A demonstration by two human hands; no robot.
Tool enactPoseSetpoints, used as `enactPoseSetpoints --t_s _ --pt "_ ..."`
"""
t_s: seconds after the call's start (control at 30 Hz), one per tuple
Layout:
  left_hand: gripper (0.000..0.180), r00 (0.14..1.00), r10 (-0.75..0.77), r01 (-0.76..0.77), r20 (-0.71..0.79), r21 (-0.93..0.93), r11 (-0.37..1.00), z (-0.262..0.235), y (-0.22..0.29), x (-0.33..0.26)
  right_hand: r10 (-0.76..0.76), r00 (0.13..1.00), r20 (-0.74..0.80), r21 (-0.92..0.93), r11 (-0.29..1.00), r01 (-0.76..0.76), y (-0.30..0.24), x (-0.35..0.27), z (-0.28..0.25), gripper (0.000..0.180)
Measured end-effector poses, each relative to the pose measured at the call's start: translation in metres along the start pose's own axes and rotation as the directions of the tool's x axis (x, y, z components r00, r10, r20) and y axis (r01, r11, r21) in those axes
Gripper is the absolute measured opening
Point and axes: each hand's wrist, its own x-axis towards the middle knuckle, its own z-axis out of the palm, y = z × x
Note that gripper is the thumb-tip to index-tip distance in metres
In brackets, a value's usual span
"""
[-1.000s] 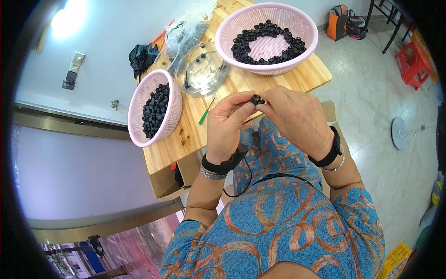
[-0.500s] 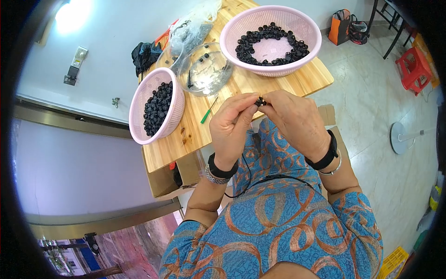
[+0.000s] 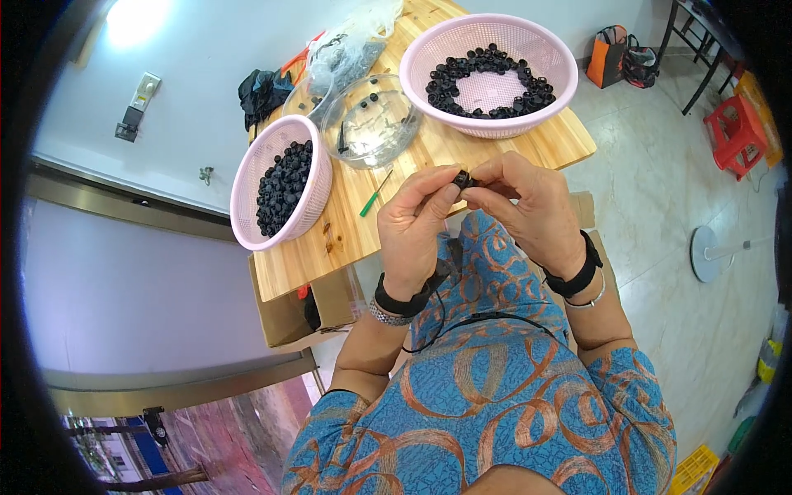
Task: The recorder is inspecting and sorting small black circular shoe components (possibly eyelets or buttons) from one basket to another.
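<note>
Between my two hands, just off the table's near edge, is a small round black plastic part point(image 3: 464, 179). My left hand point(image 3: 417, 216) pinches it from the left between thumb and fingertips. From the other side my right hand point(image 3: 535, 206) grips it with thumb and forefinger. Beyond them stands a pink mesh basket point(image 3: 408, 70) with many similar black parts point(image 3: 445, 82) lying in a ring. A second pink basket point(image 3: 323, 186), to the left, holds a heap of black parts point(image 3: 285, 186). A green-handled screwdriver point(image 3: 369, 205) lies near my left hand.
A clear round tray point(image 3: 375, 136) with a few small black pieces sits between the baskets on the wooden table point(image 3: 355, 239). Clear plastic bags point(image 3: 342, 54) and a black bag point(image 3: 262, 95) lie at the far left. A cardboard box point(image 3: 289, 322) is under the table.
My right hand's fingers have shifted and opened out slightly around the black part. The whole view has moved a little; the part stays between both hands.
</note>
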Motion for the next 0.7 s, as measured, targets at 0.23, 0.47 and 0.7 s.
enactPoseSetpoints --t_s 0.23,0.47,0.7 --pt "0.021 0.996 0.092 -0.092 -0.003 -0.013 0.996 0.004 0.0 -0.001 -0.032 0.999 0.021 0.004 0.999 0.032 0.001 -0.003 -0.001 0.013" --pt "0.021 0.998 -0.031 0.026 -0.061 -0.079 0.997 0.001 0.002 -0.001 -0.264 0.956 0.124 -0.177 0.943 0.283 0.017 0.01 -0.003 0.016" --pt "0.02 0.968 -0.197 0.224 0.155 -0.179 0.958 -0.008 0.01 -0.003 -0.116 0.924 0.363 0.036 0.993 0.11 0.009 0.022 -0.024 0.025"
